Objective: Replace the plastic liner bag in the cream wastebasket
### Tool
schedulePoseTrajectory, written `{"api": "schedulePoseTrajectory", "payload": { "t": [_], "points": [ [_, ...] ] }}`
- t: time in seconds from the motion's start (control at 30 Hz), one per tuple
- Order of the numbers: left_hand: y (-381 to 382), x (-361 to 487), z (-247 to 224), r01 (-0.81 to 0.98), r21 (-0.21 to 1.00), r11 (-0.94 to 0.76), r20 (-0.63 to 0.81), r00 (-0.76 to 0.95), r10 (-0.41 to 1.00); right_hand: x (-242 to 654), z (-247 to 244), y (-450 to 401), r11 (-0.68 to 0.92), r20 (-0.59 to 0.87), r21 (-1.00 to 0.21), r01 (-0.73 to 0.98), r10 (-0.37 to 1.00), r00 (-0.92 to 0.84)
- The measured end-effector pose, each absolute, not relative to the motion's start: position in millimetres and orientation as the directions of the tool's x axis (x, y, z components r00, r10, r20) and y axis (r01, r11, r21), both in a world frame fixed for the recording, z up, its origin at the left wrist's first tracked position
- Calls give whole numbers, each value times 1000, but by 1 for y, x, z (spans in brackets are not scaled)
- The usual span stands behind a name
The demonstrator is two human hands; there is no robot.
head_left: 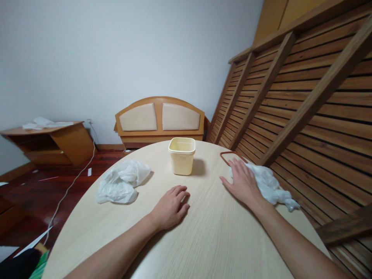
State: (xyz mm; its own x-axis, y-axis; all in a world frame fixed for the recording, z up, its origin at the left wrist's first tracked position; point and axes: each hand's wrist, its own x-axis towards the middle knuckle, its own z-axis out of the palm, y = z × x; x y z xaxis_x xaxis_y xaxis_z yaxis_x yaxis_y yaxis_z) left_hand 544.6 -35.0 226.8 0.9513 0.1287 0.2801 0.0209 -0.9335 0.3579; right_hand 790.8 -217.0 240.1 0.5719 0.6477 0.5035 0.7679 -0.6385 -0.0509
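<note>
A pale yellow square bin (182,161) stands upright on the round light-wood table (215,232), near its far edge. My left hand (171,207) rests on the table in front of the bin, fingers slightly curled and apart, holding nothing. To the right, my right hand (241,179) is spread over the left end of a crumpled white plastic bag (266,184). Its fingertips are close to a brown rounded frame (226,153), partly hidden by the hand and bag. Another crumpled white bag (122,182) lies at the table's left side.
A slatted wooden panel (314,112) leans along the right side of the table. Behind the table stands a headboard (159,130) against the wall. A low wooden cabinet (66,143) and a white cable (71,186) are on the left.
</note>
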Motion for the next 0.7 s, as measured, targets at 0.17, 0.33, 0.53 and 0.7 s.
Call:
{"api": "schedulePoseTrajectory", "payload": {
  "t": [0.17,0.33,0.53,0.7],
  "points": [
    [-2,536,240,110,236,-966,392,898,198,773,219,-195,-335,358,-215,918,847,393],
    [45,516,265,517,15,-856,570,699,432,773,212,-192,-308,166,-286,907,917,363],
    [73,494,270,831,-45,-555,470,508,722,773,216,-192,-343,107,-285,895,917,385],
    [61,499,264,774,-57,-631,338,609,717,766,247,-181,-377,-48,-232,897,925,376]
  ]
}}
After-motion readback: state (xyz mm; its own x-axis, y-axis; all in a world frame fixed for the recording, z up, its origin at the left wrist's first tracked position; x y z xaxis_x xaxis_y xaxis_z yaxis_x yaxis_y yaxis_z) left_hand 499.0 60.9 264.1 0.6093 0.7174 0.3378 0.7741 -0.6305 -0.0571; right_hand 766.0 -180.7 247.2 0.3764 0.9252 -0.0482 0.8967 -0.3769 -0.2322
